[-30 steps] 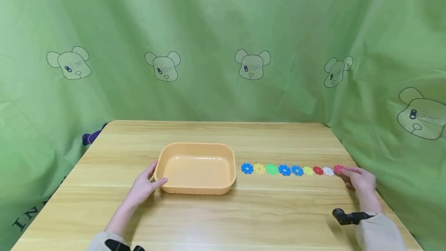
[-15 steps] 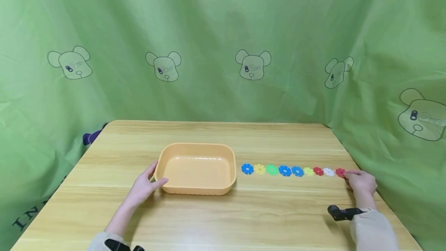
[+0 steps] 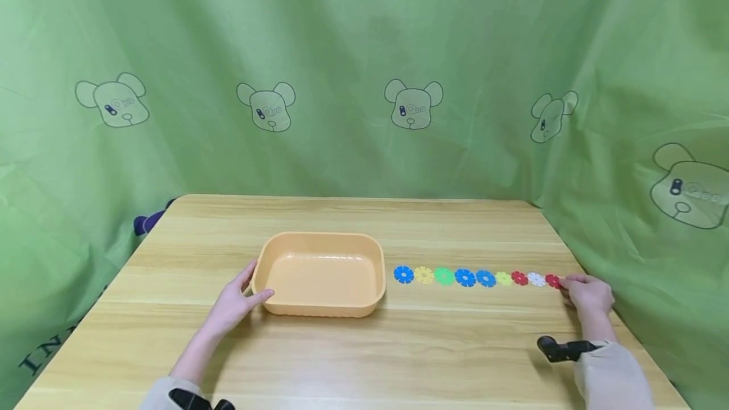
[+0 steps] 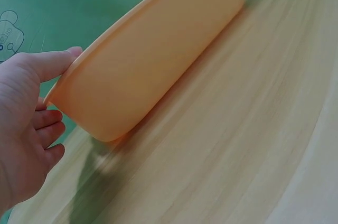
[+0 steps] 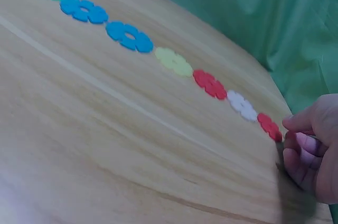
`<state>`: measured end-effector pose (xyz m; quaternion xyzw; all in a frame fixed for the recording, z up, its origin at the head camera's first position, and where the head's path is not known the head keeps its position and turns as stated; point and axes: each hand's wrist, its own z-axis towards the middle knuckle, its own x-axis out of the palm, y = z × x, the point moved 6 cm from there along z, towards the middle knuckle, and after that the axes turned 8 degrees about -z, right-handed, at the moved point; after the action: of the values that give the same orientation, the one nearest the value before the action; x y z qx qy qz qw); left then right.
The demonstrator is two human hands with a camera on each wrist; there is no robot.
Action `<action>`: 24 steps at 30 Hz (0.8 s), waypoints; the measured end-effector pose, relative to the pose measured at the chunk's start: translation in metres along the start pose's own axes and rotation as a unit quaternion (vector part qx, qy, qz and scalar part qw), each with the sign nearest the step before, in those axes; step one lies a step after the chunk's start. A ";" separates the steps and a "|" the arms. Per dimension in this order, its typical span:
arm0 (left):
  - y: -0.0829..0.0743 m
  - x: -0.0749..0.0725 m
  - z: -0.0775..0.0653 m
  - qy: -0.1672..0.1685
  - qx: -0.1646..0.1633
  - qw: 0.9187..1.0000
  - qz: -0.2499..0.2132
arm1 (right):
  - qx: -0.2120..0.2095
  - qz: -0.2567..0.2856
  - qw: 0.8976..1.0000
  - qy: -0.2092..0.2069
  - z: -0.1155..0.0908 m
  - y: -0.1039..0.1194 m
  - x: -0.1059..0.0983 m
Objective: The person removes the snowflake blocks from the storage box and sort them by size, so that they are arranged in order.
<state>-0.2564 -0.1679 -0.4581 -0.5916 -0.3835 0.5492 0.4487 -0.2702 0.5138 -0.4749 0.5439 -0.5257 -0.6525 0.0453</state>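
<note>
My left hand (image 3: pixel 236 299) grips the left end of a shallow peach plastic basin (image 3: pixel 319 277), thumb over the rim and other fingers outside. Nothing lies inside the basin. At the right end of a row of flower-shaped plastic discs, my right hand (image 3: pixel 589 296) pinches the edge of a red disc (image 5: pixel 268 126) between thumb and forefinger, the other fingers curled. This disc lies flat by the table, right beside a white disc (image 5: pixel 242 105). Leftward along the row come another red disc (image 5: pixel 210 84), a pale yellow-green disc (image 5: pixel 174 61) and a blue disc (image 5: pixel 129 37).
The row continues with a second blue disc (image 3: pixel 464 278), a green disc (image 3: pixel 444 276), a yellow disc (image 3: pixel 424 275) and a blue end disc (image 3: pixel 404 274) near the basin. The wooden table (image 3: pixel 398 359) has its right edge close to my right hand. Green curtain (image 3: pixel 342 18) hangs behind.
My right hand has brought the end red disc down level with the row, then nudged it slightly left toward the white one. My left hand and the basin have stayed put.
</note>
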 end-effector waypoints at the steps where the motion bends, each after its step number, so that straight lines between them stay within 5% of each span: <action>1: 0.000 -0.001 0.001 0.000 0.004 1.000 0.003 | -0.011 -0.006 1.000 -0.001 -0.002 0.004 0.000; 4: -0.003 -0.010 0.002 -0.008 0.011 1.000 0.025 | -0.081 -0.075 0.994 -0.004 -0.011 0.023 0.003; 9: -0.024 -0.034 0.012 -0.049 0.048 0.990 0.120 | -0.267 -0.168 0.949 -0.002 -0.037 0.079 0.018; 11: -0.037 -0.043 0.020 -0.068 0.080 0.976 0.190 | -0.329 -0.187 0.926 0.007 -0.048 0.103 0.026; 13: -0.049 -0.049 0.029 -0.086 0.112 0.953 0.267 | -0.370 -0.213 0.904 0.013 -0.058 0.124 0.036; 16: -0.060 -0.054 0.041 -0.100 0.129 0.914 0.372 | -0.395 -0.269 0.878 0.020 -0.068 0.148 0.051; 18: -0.061 -0.056 0.048 -0.096 0.121 0.898 0.412 | -0.395 -0.311 0.864 0.025 -0.072 0.158 0.062; 20: -0.057 -0.057 0.054 -0.084 0.104 0.890 0.436 | -0.391 -0.346 0.853 0.037 -0.074 0.165 0.073; 24: -0.047 -0.057 0.057 -0.062 0.079 0.888 0.448 | -0.390 -0.379 0.837 0.052 -0.081 0.173 0.090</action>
<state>-0.3172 -0.2010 -0.3960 -0.6280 -0.0603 0.7558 0.1752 -0.3345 0.3288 -0.3954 0.6712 0.0230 -0.7403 0.0306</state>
